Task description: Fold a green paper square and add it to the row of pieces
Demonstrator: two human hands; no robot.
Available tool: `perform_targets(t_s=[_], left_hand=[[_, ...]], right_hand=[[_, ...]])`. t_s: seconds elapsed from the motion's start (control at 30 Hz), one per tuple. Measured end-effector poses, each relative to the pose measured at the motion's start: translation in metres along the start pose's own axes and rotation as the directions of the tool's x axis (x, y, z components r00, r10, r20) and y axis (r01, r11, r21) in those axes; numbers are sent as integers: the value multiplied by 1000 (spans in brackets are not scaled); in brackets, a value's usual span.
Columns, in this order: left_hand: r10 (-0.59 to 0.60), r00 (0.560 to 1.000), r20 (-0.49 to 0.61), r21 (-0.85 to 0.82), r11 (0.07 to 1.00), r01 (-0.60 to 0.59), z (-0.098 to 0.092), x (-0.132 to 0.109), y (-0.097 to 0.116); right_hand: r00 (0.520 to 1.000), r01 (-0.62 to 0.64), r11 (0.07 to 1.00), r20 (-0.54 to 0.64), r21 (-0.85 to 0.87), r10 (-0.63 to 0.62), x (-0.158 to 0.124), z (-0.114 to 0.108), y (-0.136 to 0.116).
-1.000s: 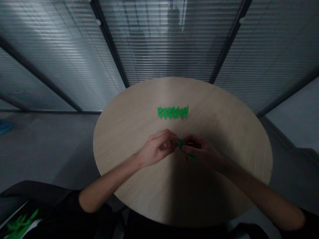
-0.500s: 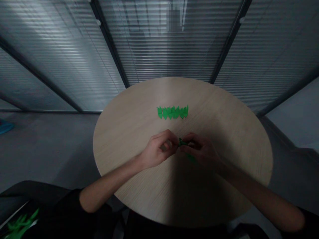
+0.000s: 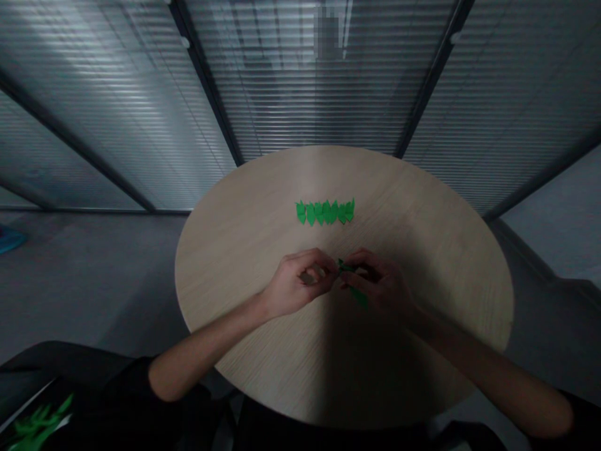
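Observation:
Over the middle of the table, my left hand and my right hand meet fingertip to fingertip. Between them is a small green folded piece, which looks like paper. The thumb and fingers of my left hand pinch its left end. My right hand grips it from the other side, its fingers covering much of it. A green strip shows just below my right hand; whether it joins the held piece I cannot tell. Beyond my hands lies a row of several green folded pieces with pointed ends.
The round wooden table stands against a glass wall with blinds. More green pieces lie at the lower left, on a dark surface beside me. A blue object is on the floor at far left.
My left fingertips have shifted slightly down and right against the held piece. More of the green strip shows below my right hand. The row is unchanged.

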State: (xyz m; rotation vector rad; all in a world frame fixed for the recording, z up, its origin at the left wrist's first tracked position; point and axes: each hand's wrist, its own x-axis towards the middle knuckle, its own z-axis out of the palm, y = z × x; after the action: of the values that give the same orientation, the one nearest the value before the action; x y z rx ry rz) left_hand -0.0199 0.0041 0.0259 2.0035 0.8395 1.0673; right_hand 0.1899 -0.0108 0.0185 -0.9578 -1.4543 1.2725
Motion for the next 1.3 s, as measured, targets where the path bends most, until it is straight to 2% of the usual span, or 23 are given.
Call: perform_targets(t_s=[0.33,0.5,0.9,1.03,1.3], left_hand=[[-137,988,64,-133,980,145,2,0,-1],[-150,986,73,-191,968,161,2,-1,0],[-126,991,44,-49,991,128,5,0,5],[-146,989,34,-61,987,148,7,-1,5],[-130,991,-38,-16,991,130,10,-2,-4]], right_hand=[[999,38,999,-5,-37,-38,-2,1,3],[998,61,998,-22,-32,-62,-2,0,8],[989,134,987,-43,-91,-138,-3,-1,7],[994,97,993,-38,-62,-99,-1,-2,5],[995,-93,992,-22,85,95,3,-2,5]])
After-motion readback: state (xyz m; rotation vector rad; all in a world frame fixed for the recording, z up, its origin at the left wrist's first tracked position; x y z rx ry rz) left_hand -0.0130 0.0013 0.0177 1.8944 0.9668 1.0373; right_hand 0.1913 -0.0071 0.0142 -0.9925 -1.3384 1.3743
